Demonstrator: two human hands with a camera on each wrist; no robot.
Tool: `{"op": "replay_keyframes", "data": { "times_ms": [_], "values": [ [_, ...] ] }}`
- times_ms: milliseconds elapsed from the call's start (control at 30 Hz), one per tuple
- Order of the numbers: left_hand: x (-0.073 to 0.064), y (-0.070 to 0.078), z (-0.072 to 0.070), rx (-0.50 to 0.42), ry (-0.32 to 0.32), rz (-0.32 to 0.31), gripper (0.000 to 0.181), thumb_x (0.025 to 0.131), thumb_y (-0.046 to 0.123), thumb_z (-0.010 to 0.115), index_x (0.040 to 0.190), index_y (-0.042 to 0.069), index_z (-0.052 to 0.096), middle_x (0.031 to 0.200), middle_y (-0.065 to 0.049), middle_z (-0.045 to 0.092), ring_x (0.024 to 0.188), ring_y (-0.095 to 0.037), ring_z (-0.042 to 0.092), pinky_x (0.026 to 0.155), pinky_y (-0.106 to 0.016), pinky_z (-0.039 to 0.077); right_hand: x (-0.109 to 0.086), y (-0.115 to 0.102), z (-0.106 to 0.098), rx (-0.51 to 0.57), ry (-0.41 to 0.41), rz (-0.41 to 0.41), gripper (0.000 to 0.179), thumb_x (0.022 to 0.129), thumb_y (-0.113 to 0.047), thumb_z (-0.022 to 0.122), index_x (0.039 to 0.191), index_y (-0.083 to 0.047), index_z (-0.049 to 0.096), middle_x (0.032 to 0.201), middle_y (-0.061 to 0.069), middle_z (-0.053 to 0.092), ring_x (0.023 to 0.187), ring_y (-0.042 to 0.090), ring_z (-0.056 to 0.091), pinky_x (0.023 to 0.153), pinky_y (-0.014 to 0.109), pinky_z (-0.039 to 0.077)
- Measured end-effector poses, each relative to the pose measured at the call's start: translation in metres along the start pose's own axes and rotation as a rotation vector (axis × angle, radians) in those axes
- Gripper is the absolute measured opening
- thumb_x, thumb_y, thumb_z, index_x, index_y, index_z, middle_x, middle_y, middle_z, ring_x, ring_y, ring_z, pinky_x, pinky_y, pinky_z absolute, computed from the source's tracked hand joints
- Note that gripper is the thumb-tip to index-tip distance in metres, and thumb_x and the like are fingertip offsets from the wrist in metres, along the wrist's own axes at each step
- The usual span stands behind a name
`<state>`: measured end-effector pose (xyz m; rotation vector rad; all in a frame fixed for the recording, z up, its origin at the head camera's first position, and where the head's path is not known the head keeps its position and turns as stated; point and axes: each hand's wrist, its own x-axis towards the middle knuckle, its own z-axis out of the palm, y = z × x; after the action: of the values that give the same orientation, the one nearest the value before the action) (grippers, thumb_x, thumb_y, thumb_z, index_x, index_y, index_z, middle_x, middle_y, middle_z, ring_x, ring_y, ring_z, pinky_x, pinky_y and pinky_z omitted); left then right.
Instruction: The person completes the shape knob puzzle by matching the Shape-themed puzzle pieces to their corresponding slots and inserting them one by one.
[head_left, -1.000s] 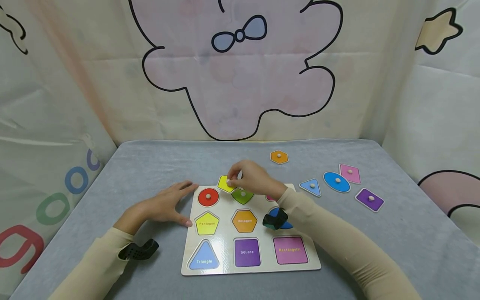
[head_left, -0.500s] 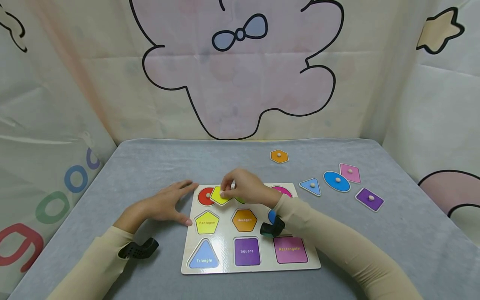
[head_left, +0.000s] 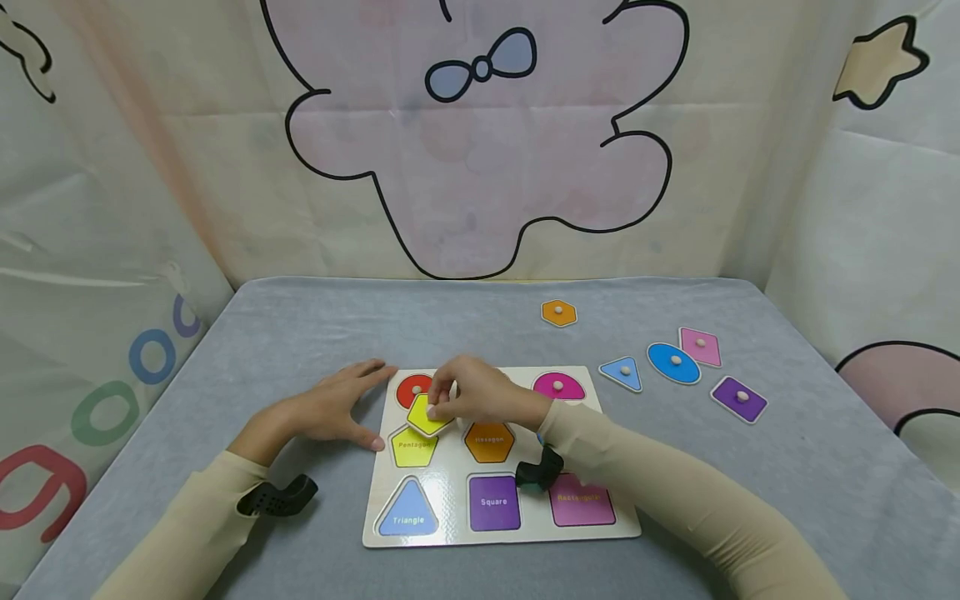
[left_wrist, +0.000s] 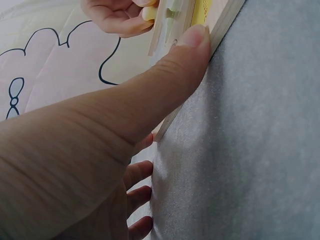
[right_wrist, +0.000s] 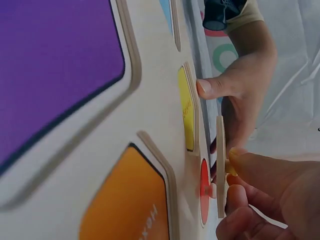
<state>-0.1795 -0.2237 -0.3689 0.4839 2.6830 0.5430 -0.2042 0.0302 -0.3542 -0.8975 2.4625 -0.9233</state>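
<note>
The right hand (head_left: 486,393) pinches the yellow pentagon piece (head_left: 422,414) by its knob above the board (head_left: 455,505), partly hiding the Pentagon recess (head_left: 414,451). The left hand (head_left: 333,408), fingers spread, touches the board's edge; blue oval (head_left: 663,362), pink (head_left: 697,352) and purple (head_left: 735,407) pieces lie rightward on the table (head_left: 337,333).

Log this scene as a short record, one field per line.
Right hand: pinches a yellow pentagonal wooden piece by its knob
Held piece: raised above the light wooden puzzle board, not seated
Left hand: touches the board's left edge
Seated pieces in view: red round piece, magenta rounded piece
Unfilled recesses in view: yellow Pentagon, orange Hexagon, blue Triangle, purple Square, pink Rectangular
Loose on grey cloth: orange hexagon, blue triangle, blue oval, pink four-sided piece, purple four-sided piece
Partly hidden: board area behind the right beige sleeve
</note>
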Motion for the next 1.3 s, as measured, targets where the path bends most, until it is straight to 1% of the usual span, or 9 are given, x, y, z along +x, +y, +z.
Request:
{"op": "replay_keyframes", "data": {
  "times_ms": [267,533,833,1067,1300],
  "values": [
    [-0.001,-0.002,-0.001,0.004,-0.001,0.022,0.111,0.073,0.053,0.086,0.16,0.015,0.029,0.165,-0.021,0.025,0.15,-0.049,0.025,0.112,-0.075,0.028,-0.001,-0.003,0.009,0.049,-0.055,-0.023,0.007,0.089,-0.016,0.078,0.086,-0.013,0.073,0.074,-0.003,0.059,0.066,0.012,0.053,0.054,0.02,0.044],
    [-0.001,-0.003,0.001,0.0,0.009,0.02,0.111,0.072,0.053,0.087,0.16,0.015,0.03,0.165,-0.021,0.025,0.149,-0.05,0.025,0.112,-0.075,0.028,-0.001,-0.007,0.014,0.01,-0.091,-0.056,0.005,0.09,-0.017,0.077,0.09,-0.013,0.075,0.074,-0.004,0.06,0.067,0.011,0.055,0.056,0.018,0.045],
    [-0.002,-0.002,0.0,-0.007,0.003,0.017,0.112,0.072,0.055,0.086,0.16,0.016,0.03,0.165,-0.021,0.025,0.15,-0.05,0.024,0.113,-0.076,0.026,0.001,-0.007,0.018,-0.003,-0.107,-0.127,0.005,0.09,-0.015,0.077,0.091,-0.011,0.075,0.075,-0.005,0.06,0.069,0.009,0.055,0.061,0.017,0.044],
    [-0.003,0.001,-0.001,-0.008,0.001,0.024,0.111,0.073,0.053,0.087,0.16,0.015,0.03,0.165,-0.021,0.025,0.15,-0.05,0.024,0.112,-0.077,0.025,0.001,-0.007,0.018,0.026,-0.131,-0.138,0.005,0.091,-0.015,0.076,0.092,-0.01,0.075,0.075,-0.005,0.059,0.069,0.008,0.054,0.063,0.017,0.043],
    [-0.003,-0.001,0.0,-0.008,0.004,0.024,0.112,0.072,0.054,0.087,0.16,0.015,0.03,0.165,-0.021,0.025,0.15,-0.05,0.025,0.113,-0.076,0.026,0.003,-0.005,0.021,0.058,-0.154,-0.132,0.006,0.09,-0.015,0.077,0.093,-0.01,0.076,0.073,-0.006,0.057,0.07,0.008,0.053,0.062,0.017,0.042]
  ]
}}
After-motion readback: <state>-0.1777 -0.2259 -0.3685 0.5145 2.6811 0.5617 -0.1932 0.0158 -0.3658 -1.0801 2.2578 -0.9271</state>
